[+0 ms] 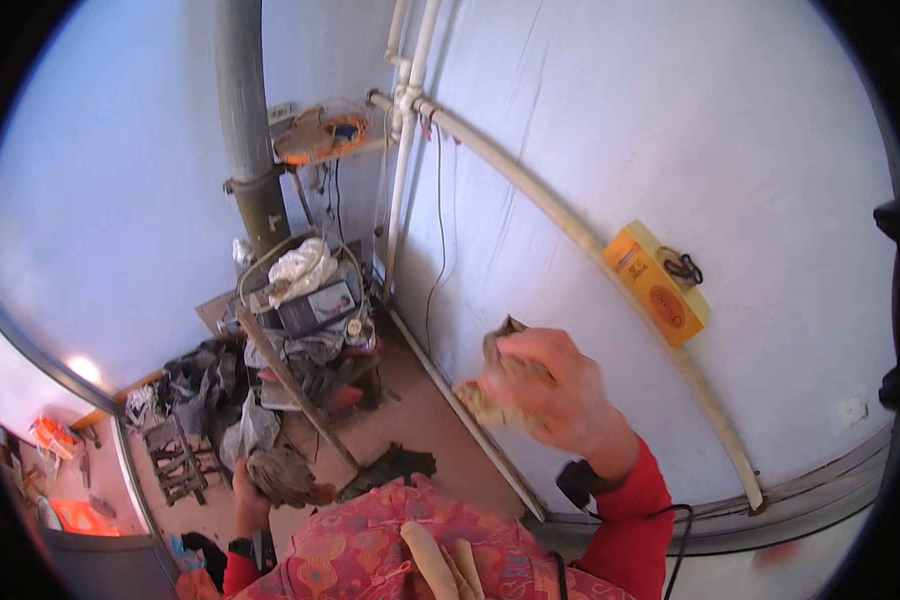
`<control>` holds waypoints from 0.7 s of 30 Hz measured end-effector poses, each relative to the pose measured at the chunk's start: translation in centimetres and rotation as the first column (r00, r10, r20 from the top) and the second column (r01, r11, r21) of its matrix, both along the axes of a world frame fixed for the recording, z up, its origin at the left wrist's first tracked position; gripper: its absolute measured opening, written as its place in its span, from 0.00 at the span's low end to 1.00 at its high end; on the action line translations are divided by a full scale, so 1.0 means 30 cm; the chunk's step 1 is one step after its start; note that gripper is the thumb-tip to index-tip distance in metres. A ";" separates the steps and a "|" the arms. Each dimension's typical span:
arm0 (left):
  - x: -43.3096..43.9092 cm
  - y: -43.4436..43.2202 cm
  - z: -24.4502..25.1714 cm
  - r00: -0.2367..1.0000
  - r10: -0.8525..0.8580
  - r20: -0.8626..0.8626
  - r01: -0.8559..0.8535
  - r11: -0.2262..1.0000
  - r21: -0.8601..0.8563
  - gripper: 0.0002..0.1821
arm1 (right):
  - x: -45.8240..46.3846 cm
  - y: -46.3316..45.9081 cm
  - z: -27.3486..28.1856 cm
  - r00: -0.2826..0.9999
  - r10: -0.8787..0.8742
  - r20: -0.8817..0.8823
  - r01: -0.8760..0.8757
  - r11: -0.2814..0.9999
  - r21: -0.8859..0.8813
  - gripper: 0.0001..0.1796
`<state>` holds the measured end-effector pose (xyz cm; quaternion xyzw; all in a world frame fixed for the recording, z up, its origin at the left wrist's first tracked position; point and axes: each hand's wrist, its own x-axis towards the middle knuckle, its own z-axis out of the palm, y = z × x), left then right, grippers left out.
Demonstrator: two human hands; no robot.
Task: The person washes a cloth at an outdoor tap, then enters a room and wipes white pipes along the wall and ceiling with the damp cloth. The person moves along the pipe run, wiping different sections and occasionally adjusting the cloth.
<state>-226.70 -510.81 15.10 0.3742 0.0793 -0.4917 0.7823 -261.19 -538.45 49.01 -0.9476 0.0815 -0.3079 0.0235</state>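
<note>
My right hand is raised in front of the white wall, its fingers closed around a crumpled tan cloth. The hand is slightly blurred, and part of the cloth is hidden behind the fingers. Low on the left, my left hand grips a brown, ragged bundle that looks layered like feathers or bristles; its exact kind cannot be told. Beside that bundle, a wooden pole slants down to a dark mop-like head on the floor.
A heap of bags and boxes stands in the corner by a grey pipe. Dark cloth and a dark slatted frame lie left. A yellow box rests on the wall pipe. Above the heap is a corner shelf.
</note>
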 end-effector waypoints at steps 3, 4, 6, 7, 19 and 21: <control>-0.018 -0.039 -0.041 1.000 0.014 -0.027 -0.012 0.997 0.073 0.20 | -0.076 0.105 0.113 0.972 0.218 0.089 -0.219 0.976 -0.004 0.26; -0.022 -0.053 -0.051 0.999 0.010 -0.031 -0.007 0.997 0.082 0.20 | -0.093 0.125 0.134 0.956 0.272 0.108 -0.273 0.962 0.000 0.22; -0.033 -0.097 -0.060 1.000 -0.008 -0.011 0.009 0.998 0.055 0.20 | -0.122 0.133 0.161 0.929 0.348 0.124 -0.355 0.934 0.040 0.18; -0.041 -0.122 -0.059 1.000 -0.008 -0.017 0.010 0.996 0.093 0.20 | -0.135 0.130 0.165 0.923 0.366 0.121 -0.377 0.922 0.088 0.18; -0.201 -0.355 0.079 0.975 -0.219 0.049 0.219 0.976 0.005 0.21 | -0.282 0.032 0.119 0.872 0.434 0.228 -0.404 0.900 -0.166 0.17; -0.206 -0.366 0.080 0.960 -0.273 0.064 0.275 0.961 -0.039 0.21 | -0.282 0.053 0.121 0.891 0.357 0.281 -0.336 0.934 -0.121 0.19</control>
